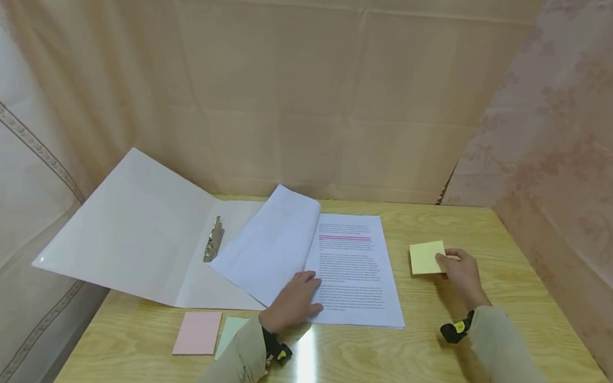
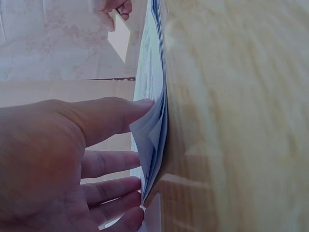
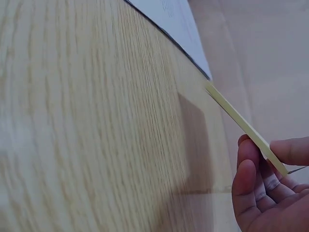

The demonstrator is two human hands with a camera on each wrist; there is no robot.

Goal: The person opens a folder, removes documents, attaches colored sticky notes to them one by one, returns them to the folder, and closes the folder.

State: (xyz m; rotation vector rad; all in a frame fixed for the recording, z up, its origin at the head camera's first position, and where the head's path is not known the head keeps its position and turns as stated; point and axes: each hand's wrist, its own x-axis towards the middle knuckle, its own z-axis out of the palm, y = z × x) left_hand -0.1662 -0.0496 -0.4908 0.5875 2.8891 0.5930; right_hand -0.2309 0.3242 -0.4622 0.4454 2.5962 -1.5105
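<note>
Over the right part of the bench (image 1: 381,363), the right hand (image 1: 462,276) pinches a yellow sticky pad (image 1: 425,257) by its near edge, thumb on one face and fingers behind; this grip is closed to the thickness of the pad. The pad is held clear of the wood, to the right of the printed page (image 1: 351,275) and apart from it.

The left hand's grip is looser: the left hand (image 1: 291,300) rests at the lower end of the fold, thumb and fairly straight fingers spread, pressing on the paper rather than wrapped round it. Left of the fold, the turned-back sheets (image 1: 278,236) lie partly over a white folder (image 1: 127,228), near its metal clip (image 1: 213,241). Pink lines (image 1: 345,238) mark the upper part of the page.

Nearer the person lie a pink pad (image 1: 197,333) and a green pad (image 1: 229,329), the latter partly behind the left sleeve (image 1: 235,355).

The step in hand looks like keeping the place in the papers with the yellow pad at the ready. Using a note would likely call for peeling one free, probably with both hands, without letting the sheets fall back.
</note>
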